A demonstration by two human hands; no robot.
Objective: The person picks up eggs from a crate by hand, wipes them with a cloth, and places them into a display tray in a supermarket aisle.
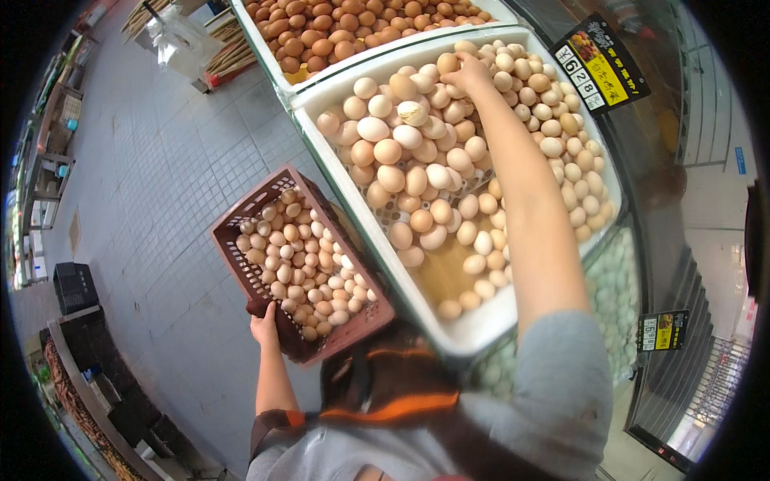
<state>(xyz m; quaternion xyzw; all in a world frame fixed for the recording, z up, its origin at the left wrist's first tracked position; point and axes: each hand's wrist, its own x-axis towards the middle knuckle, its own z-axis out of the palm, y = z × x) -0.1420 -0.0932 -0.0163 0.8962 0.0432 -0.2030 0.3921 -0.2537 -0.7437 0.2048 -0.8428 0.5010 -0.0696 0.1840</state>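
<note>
My left hand (263,321) grips the near left rim of a maroon plastic crate (343,225), which holds many pale eggs (284,273). The crate hangs tilted beside a white foam bin (385,267). My right hand (466,75) reaches to the far side of that bin, its fingers around a light brown egg (447,63). Pale and light brown eggs (388,151) are heaped on the bin's left and right sides, some on a perforated tray. One egg (412,113) in the heap has a yellowish, streaked shell. Part of the bin lies behind my right arm.
Darker brown eggs (343,30) fill another bin beyond. Greenish eggs (610,294) lie in a bin at the near right. Price signs (601,65) stand along the right edge. A dark crate (75,287) is at the far left, across the tiled floor (174,240).
</note>
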